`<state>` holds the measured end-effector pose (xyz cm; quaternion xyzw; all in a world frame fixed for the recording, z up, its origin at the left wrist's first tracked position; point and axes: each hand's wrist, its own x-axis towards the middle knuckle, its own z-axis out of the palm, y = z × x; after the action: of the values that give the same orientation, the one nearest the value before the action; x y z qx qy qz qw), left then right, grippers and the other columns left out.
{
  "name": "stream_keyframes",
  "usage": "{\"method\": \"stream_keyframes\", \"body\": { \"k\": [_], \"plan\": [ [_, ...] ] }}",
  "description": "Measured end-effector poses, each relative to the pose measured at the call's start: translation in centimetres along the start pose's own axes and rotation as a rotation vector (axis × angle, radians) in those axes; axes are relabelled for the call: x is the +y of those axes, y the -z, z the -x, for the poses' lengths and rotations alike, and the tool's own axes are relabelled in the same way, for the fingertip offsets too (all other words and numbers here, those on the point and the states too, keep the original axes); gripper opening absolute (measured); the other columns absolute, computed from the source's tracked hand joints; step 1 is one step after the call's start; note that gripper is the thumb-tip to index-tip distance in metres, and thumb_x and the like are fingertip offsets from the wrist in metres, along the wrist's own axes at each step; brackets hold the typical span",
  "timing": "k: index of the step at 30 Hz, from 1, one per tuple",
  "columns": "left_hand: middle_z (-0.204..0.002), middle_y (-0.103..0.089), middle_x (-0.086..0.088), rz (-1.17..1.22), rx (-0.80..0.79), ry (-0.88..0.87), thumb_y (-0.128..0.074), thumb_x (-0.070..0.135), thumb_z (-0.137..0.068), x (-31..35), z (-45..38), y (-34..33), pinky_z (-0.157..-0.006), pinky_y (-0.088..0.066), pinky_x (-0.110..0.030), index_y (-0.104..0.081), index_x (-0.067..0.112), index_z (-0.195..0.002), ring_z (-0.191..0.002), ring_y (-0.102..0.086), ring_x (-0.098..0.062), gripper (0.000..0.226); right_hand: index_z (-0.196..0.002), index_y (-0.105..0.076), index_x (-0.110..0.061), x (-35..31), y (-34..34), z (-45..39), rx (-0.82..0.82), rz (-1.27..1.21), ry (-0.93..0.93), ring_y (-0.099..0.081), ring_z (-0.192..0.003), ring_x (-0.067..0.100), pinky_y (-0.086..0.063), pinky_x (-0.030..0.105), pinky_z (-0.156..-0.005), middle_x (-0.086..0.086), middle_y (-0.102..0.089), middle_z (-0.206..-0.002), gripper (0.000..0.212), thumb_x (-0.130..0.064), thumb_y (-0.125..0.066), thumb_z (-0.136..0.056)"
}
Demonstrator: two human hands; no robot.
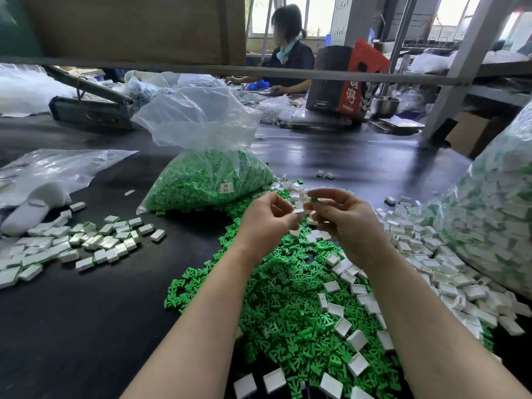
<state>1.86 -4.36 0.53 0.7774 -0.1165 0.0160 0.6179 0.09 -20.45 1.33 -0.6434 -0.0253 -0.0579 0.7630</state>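
1. Your left grip (267, 217): fingers curled, pinching a white casing (298, 211) at the fingertips, raised above the bench (86, 326).
2. Your right grip (345, 223): thumb and forefinger pinching a small green insert (313, 199), held just beside the white casing. You cannot tell whether the two parts touch.
3. Loose green pile (288, 298): spread on the bench directly under your forearms.
4. Empty white casings (431, 272): scattered to your right, overlapping the edge of the green pile.
5. Clear bag of green parts (207, 180): open-topped, standing just beyond your hands.
6. Large clear sack (495, 226): at the far right, packed with white-and-green pieces.
7. Cluster of white pieces (86, 243): on your left, well apart from the green pile, some showing green.
8. Flat clear bags (51, 171): lying behind that cluster.
9. Far side of the bench: a seated person (288, 53), a red-and-black carton (348, 79) and a metal bowl (384, 105).
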Motion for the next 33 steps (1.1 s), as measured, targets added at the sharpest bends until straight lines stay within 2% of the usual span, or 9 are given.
{"method": "stream_keyframes", "body": {
  "k": [4, 11, 17, 20, 23, 27, 33],
  "plan": [
    [-0.079, -0.072, -0.009, 0.358, -0.004, 0.067, -0.075, 0.007, -0.081, 0.6, 0.2, 0.4, -0.060, -0.053, -0.020, -0.059, 0.006, -0.091, -0.071, -0.071, -0.014, 0.018, -0.103, -0.069, -0.013, -0.3, -0.3, 0.1, -0.022, -0.028, 0.032, -0.062, -0.061, 0.009, -0.050, 0.017, -0.053, 0.006, -0.076, -0.084, 0.022, 0.003, -0.062, -0.088],
    [-0.083, -0.074, -0.012, 0.588, -0.044, 0.119, -0.072, 0.004, -0.080, 0.9, 0.4, 0.6, -0.062, -0.055, -0.021, -0.060, 0.007, -0.090, -0.073, -0.072, -0.016, 0.016, -0.095, -0.069, -0.011, -0.6, -0.3, 0.3, -0.034, -0.028, 0.049, -0.063, -0.063, 0.011, -0.050, 0.019, -0.055, 0.004, -0.075, -0.082, 0.016, 0.001, -0.065, -0.085],
    [-0.081, -0.075, -0.008, 0.620, -0.074, 0.113, -0.072, 0.006, -0.077, 1.2, 0.5, 0.8, -0.066, -0.058, -0.023, -0.060, 0.009, -0.090, -0.073, -0.073, -0.015, 0.017, -0.088, -0.069, -0.011, -0.7, -0.4, 0.4, -0.030, -0.038, 0.039, -0.062, -0.063, 0.013, -0.050, 0.019, -0.054, 0.007, -0.071, -0.078, 0.013, 0.001, -0.066, -0.084],
    [-0.076, -0.074, -0.004, 0.604, -0.062, 0.091, -0.071, 0.003, -0.080, 1.2, 0.5, 0.8, -0.064, -0.056, -0.020, -0.061, 0.008, -0.089, -0.070, -0.071, -0.013, 0.014, -0.088, -0.069, -0.011, -0.7, -0.3, 0.3, -0.048, -0.032, 0.032, -0.062, -0.064, 0.012, -0.050, 0.019, -0.055, 0.008, -0.071, -0.081, 0.011, -0.001, -0.068, -0.083],
    [-0.075, -0.073, -0.001, 0.589, -0.059, 0.079, -0.071, 0.005, -0.079, 1.1, 0.5, 0.8, -0.068, -0.056, -0.021, -0.062, 0.009, -0.090, -0.071, -0.071, -0.013, 0.015, -0.091, -0.069, -0.009, -0.5, -0.2, 0.3, -0.062, -0.025, 0.031, -0.062, -0.065, 0.012, -0.050, 0.019, -0.055, 0.005, -0.070, -0.078, 0.011, -0.002, -0.068, -0.083],
    [-0.081, -0.075, -0.005, 0.639, -0.080, 0.079, -0.074, 0.014, -0.066, 1.1, 0.5, 0.8, -0.069, -0.057, -0.022, -0.061, 0.009, -0.091, -0.076, -0.073, -0.015, 0.029, -0.091, -0.073, -0.012, -0.5, -0.2, 0.3, -0.072, -0.035, 0.048, -0.062, -0.066, 0.012, -0.051, 0.019, -0.057, 0.004, -0.071, -0.079, 0.017, -0.013, -0.072, -0.074],
    [-0.087, -0.076, -0.008, 0.669, -0.105, 0.101, -0.073, 0.015, -0.069, 0.8, 0.5, 0.8, -0.066, -0.056, -0.023, -0.061, 0.010, -0.093, -0.080, -0.073, -0.018, 0.028, -0.092, -0.072, -0.012, -0.6, -0.3, 0.4, -0.057, -0.027, 0.070, -0.059, -0.067, 0.014, -0.050, 0.021, -0.059, 0.006, -0.069, -0.079, 0.022, -0.015, -0.073, -0.070]
  ]
}}
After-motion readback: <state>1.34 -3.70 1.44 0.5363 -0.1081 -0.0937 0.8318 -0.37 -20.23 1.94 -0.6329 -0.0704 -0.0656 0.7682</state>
